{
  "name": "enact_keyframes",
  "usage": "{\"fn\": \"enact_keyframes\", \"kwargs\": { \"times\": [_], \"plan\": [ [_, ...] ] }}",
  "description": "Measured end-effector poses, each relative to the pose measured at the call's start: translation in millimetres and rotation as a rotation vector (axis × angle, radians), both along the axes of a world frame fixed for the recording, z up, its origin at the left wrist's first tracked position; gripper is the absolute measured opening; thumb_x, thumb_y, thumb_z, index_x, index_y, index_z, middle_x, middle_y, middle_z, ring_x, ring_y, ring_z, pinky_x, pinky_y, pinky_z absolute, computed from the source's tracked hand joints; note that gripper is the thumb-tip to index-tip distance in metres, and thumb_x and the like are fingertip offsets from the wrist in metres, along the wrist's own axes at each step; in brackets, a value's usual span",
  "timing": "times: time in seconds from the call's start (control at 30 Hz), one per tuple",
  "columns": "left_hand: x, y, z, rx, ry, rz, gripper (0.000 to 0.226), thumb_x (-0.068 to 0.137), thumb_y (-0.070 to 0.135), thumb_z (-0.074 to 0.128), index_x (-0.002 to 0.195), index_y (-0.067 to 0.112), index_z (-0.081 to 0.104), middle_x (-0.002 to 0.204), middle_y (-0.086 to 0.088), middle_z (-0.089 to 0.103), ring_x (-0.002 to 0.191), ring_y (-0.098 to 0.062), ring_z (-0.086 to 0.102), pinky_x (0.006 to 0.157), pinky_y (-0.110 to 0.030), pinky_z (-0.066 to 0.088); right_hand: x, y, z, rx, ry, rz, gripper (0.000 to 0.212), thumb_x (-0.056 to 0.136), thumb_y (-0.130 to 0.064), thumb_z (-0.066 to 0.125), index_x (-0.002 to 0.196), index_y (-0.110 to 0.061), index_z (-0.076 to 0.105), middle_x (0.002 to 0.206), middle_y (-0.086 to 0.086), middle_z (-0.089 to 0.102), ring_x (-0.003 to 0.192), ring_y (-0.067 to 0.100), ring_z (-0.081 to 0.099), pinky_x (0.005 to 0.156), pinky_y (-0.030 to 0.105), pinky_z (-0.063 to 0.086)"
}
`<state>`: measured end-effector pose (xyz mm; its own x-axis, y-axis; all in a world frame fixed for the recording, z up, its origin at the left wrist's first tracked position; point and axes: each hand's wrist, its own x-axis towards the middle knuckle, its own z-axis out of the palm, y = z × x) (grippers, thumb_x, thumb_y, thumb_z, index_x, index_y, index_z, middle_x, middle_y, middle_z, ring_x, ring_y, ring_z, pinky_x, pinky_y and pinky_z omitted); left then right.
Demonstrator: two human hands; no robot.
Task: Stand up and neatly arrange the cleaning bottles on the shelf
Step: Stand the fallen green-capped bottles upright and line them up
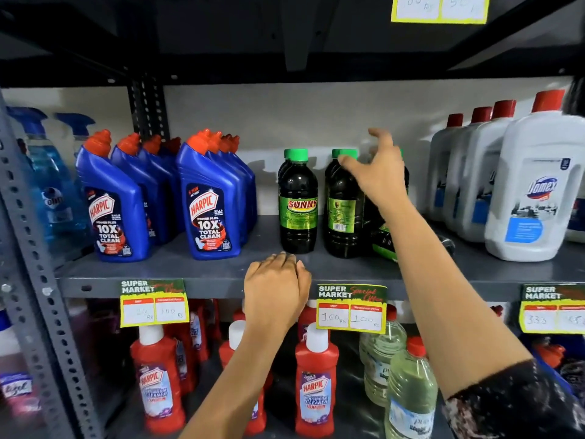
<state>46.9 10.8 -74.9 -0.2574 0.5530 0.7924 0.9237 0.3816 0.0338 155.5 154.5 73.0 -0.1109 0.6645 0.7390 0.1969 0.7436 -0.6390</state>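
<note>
On the grey metal shelf (pixel 196 267) stand dark Sunny bottles with green caps: one (pixel 297 201) upright at the middle, a second (pixel 343 210) to its right with its back label turned forward. My right hand (pixel 376 172) hovers spread over that second bottle's cap, fingers apart, holding nothing. Behind my right forearm a further dark bottle (pixel 384 239) is tilted or lying down, mostly hidden. My left hand (pixel 277 286) rests palm-down on the shelf's front edge, fingers curled over it. Blue Harpic bottles (pixel 210 210) stand in two rows at left.
White Domex jugs (pixel 535 191) with red caps fill the right of the shelf. Blue spray bottles (pixel 50 185) stand far left behind a perforated upright (pixel 28 236). Below are red Harpic bottles (pixel 315 384) and clear bottles (pixel 410 391). Price tags (pixel 351 307) hang on the edge.
</note>
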Motion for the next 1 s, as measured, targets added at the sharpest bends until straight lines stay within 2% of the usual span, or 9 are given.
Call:
{"fn": "enact_keyframes", "kwargs": {
  "times": [0.1,0.27,0.33,0.43,0.53,0.67,0.73,0.83,1.0],
  "plan": [
    [0.3,0.9,-1.4,-0.002,-0.012,-0.017,0.039,0.088,0.026,0.038,0.078,0.013,0.074,0.084,-0.002,0.076,0.081,-0.017,0.070,0.075,-0.032,0.048,-13.3,3.4,18.4,0.013,-0.061,-0.137,0.066,0.075,-0.038,0.075,0.126,-0.012,0.042,0.109,0.016,0.061,0.084,0.025,0.055,0.069,0.028,0.039],
    [-0.6,4.2,-2.1,0.013,0.005,-0.007,0.037,0.087,0.024,0.041,0.077,0.013,0.075,0.084,-0.002,0.077,0.080,-0.017,0.071,0.071,-0.032,0.047,-25.5,14.8,20.6,-0.034,-0.066,-0.099,0.041,0.073,-0.035,0.079,0.104,-0.016,0.060,0.093,0.004,0.063,0.068,0.013,0.053,0.062,0.024,0.038],
    [-0.6,5.2,-2.4,0.031,0.018,0.001,0.038,0.087,0.025,0.041,0.080,0.012,0.076,0.086,-0.002,0.077,0.081,-0.016,0.072,0.071,-0.030,0.048,-21.8,24.0,19.0,-0.123,0.030,0.061,0.037,0.073,-0.031,0.080,0.101,-0.016,0.060,0.094,0.003,0.060,0.077,0.015,0.057,0.068,0.027,0.044],
    [-0.5,6.8,-4.8,0.062,0.007,-0.010,0.038,0.086,0.024,0.042,0.082,0.011,0.077,0.087,-0.003,0.078,0.081,-0.015,0.073,0.070,-0.031,0.049,-14.3,33.4,14.3,-0.301,0.104,0.394,0.028,0.082,-0.021,0.072,0.098,-0.016,0.049,0.107,0.016,0.067,0.092,0.022,0.065,0.090,0.036,0.050],
    [0.5,8.9,-6.1,0.078,0.002,0.005,0.037,0.085,0.023,0.043,0.082,0.011,0.078,0.087,-0.003,0.078,0.082,-0.015,0.073,0.069,-0.030,0.049,-7.5,37.4,15.8,-0.326,0.038,0.593,0.008,0.093,-0.017,0.056,0.092,-0.011,0.052,0.112,0.019,0.068,0.080,0.017,0.063,0.084,0.034,0.051],
    [1.9,8.4,-5.9,0.093,-0.008,0.010,0.039,0.086,0.024,0.042,0.083,0.011,0.078,0.088,-0.003,0.078,0.083,-0.015,0.073,0.070,-0.030,0.048,1.4,40.2,20.1,-0.356,0.007,0.731,0.017,0.097,-0.011,0.047,0.083,-0.015,0.058,0.092,0.008,0.069,0.076,0.018,0.064,0.084,0.036,0.052],
    [2.8,7.7,-4.6,0.096,-0.008,0.013,0.039,0.086,0.023,0.042,0.082,0.010,0.078,0.088,-0.003,0.078,0.083,-0.015,0.073,0.069,-0.030,0.048,-1.6,38.0,23.7,-0.349,0.045,0.652,0.018,0.091,-0.011,0.053,0.077,-0.016,0.063,0.084,0.009,0.068,0.071,0.019,0.066,0.084,0.038,0.051],
    [2.9,7.2,-4.7,0.110,-0.008,0.002,0.039,0.085,0.023,0.042,0.082,0.010,0.078,0.087,-0.004,0.078,0.082,-0.015,0.073,0.070,-0.030,0.050,-17.9,33.2,20.8,-0.213,0.003,0.348,0.014,0.081,-0.029,0.058,0.071,-0.020,0.061,0.087,0.014,0.072,0.085,0.031,0.067,0.086,0.042,0.053],
    [1.5,5.9,-4.3,0.087,-0.045,-0.024,0.040,0.086,0.024,0.041,0.085,0.010,0.078,0.090,-0.004,0.078,0.085,-0.015,0.073,0.072,-0.030,0.049,-32.5,32.6,1.1,-0.028,0.046,0.200,0.017,0.088,-0.037,0.048,0.076,-0.025,0.049,0.066,0.000,0.068,0.059,0.018,0.056,0.064,0.038,0.048]
  ]
}}
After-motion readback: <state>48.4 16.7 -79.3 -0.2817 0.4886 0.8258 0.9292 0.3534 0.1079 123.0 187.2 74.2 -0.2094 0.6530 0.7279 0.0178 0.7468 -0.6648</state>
